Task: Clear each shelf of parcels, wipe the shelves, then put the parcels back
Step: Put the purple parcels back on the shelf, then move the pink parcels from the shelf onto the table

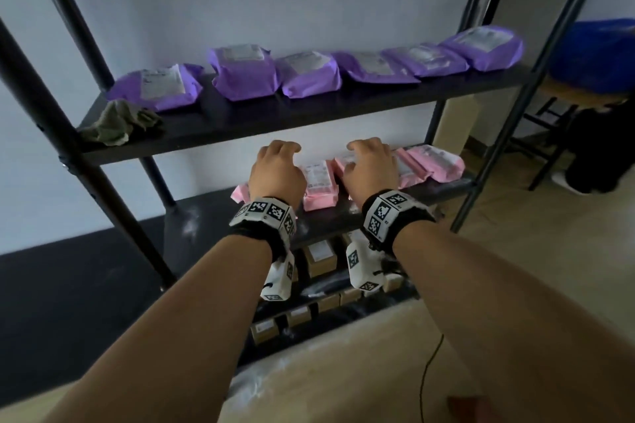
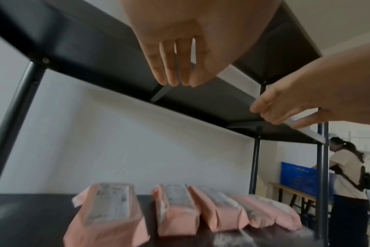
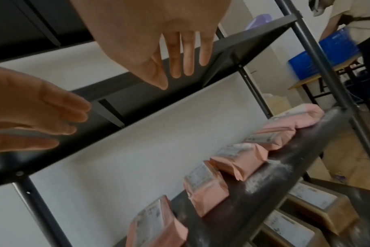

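A black shelf rack fills the head view. Several purple parcels [image 1: 309, 74] lie in a row on its upper shelf [image 1: 275, 113], with a crumpled grey-green cloth [image 1: 120, 122] at that shelf's left end. Several pink parcels [image 1: 319, 182] [image 2: 175, 208] [image 3: 205, 185] lie side by side on the dusty middle shelf [image 1: 206, 220]. My left hand [image 1: 278, 165] [image 2: 175, 66] hovers over the leftmost pink parcels, fingers relaxed and empty. My right hand [image 1: 369, 165] [image 3: 175, 55] hangs beside it over the middle parcels, also empty. Neither hand plainly touches a parcel.
Brown cardboard boxes [image 1: 319, 254] [image 3: 315, 200] fill the lower shelves. Slanted black posts [image 1: 508, 134] frame the rack on the right. A blue crate [image 1: 598, 55] sits on a wooden table at the right, where another person [image 2: 349, 175] stands. A thin cable [image 1: 429, 371] runs across the floor.
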A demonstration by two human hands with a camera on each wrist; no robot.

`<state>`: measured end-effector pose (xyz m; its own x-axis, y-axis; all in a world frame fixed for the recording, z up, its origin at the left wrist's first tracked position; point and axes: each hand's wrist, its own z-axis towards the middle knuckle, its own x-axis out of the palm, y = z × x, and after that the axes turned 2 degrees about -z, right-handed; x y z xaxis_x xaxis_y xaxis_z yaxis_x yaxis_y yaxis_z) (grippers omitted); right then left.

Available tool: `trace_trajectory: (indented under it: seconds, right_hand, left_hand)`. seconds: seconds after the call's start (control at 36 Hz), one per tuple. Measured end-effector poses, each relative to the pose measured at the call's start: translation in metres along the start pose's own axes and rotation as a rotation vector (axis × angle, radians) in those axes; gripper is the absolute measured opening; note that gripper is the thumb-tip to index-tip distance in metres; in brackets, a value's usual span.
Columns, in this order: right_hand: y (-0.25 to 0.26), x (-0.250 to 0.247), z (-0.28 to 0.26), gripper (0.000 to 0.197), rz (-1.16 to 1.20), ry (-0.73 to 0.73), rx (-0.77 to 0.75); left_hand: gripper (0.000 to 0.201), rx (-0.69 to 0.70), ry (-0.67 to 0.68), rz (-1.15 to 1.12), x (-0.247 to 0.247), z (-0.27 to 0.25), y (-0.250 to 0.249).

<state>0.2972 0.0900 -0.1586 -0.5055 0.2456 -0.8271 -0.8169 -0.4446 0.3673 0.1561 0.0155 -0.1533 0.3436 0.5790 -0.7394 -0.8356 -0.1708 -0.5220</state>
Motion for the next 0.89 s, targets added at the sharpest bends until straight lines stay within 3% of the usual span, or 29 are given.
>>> trace_trajectory:
  seconds: [0.11,0.33,0.64,0.89]
  right_hand:
    - [-0.015,0.019,-0.018,0.033,-0.031,0.092,0.044]
    - [-0.015,0.075,-0.033,0.045,0.040,0.360,0.083]
    - [0.012,0.160,-0.006,0.049,0.147,0.599,0.168]
    - [0.038,0.221,0.021,0.053,0.182,0.796,0.351]
  left_hand:
    - [0.038,-0.099,0.096,0.041,0.019,-0.024,0.012]
    - [0.053,-0.360,0.292,0.096,0.048,-0.048,0.057]
    - [0.044,-0.585,0.364,0.047,0.085,-0.017,0.144]
    - [0.038,-0.794,0.467,-0.201,0.121,0.010,0.197]
